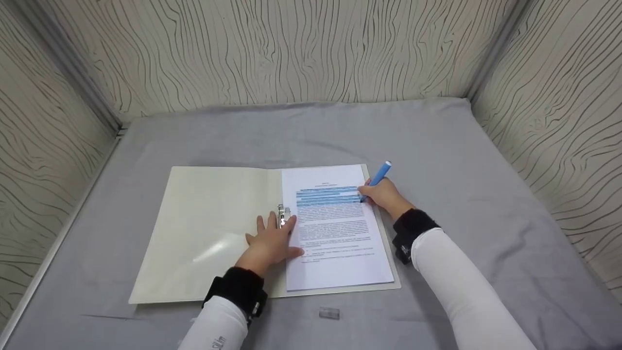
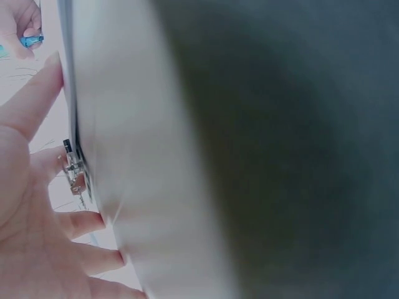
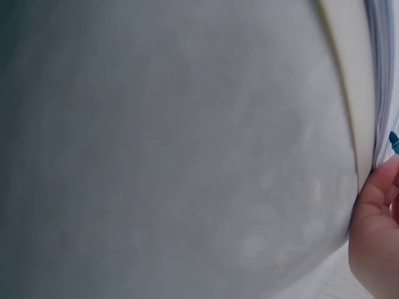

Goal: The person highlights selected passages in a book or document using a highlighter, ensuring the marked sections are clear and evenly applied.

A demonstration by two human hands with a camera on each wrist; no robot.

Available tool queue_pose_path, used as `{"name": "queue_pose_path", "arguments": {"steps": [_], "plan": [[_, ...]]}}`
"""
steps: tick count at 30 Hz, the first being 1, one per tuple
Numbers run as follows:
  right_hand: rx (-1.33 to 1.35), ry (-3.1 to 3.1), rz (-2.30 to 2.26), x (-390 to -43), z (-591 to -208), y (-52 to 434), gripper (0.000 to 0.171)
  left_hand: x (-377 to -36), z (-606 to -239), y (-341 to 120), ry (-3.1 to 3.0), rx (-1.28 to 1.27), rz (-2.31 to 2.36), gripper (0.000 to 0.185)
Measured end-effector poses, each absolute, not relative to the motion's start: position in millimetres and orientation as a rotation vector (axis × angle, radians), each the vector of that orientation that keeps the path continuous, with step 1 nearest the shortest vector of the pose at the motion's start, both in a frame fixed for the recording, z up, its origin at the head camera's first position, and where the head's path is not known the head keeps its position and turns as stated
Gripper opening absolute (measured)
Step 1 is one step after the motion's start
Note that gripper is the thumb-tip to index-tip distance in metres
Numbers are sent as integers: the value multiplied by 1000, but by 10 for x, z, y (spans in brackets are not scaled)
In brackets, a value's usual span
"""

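Note:
A blue highlighter (image 1: pixel 380 174) is gripped in my right hand (image 1: pixel 386 195), its tip at the right end of a highlighted line on the printed page (image 1: pixel 335 272). Blue bands cover the upper lines of text; the lower paragraphs are plain. My left hand (image 1: pixel 273 243) lies with fingers spread across the fold of the open cream folder (image 1: pixel 204 218), its thumb on the page's left edge. The folder's metal clip (image 1: pixel 281 214) shows beside the left fingertips. In the right wrist view, the right hand (image 3: pixel 377 215) rests against the edge of the paper stack (image 3: pixel 380 75).
A small clear grey piece (image 1: pixel 329 313), perhaps plastic, lies in front of the folder. Grey cloth (image 1: pixel 311 131) covers the table. Wood-grain patterned panels (image 1: pixel 291 53) stand at the back and both sides.

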State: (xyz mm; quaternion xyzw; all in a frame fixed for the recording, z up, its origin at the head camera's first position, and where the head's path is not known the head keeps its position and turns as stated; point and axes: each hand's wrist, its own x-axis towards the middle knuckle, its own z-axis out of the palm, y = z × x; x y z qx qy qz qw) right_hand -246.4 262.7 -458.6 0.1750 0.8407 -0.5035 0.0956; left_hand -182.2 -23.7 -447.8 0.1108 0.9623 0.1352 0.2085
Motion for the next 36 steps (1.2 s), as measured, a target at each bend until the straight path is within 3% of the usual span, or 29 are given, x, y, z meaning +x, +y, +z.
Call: {"name": "queue_pose_path", "arguments": {"steps": [16, 23, 36], "plan": [[475, 2306, -1712, -2465, -4633, 2696, 18, -1807, -4440, -248, 2669, 301, 357, 83], [584, 2355, -1650, -2445, -4574, 2640, 21, -1803, -4448, -221, 2659, 311, 365, 83], [284, 2481, -1522, -2568, -4445, 1658, 22, -1851, -4488, -220, 2661, 293, 344, 84]]}}
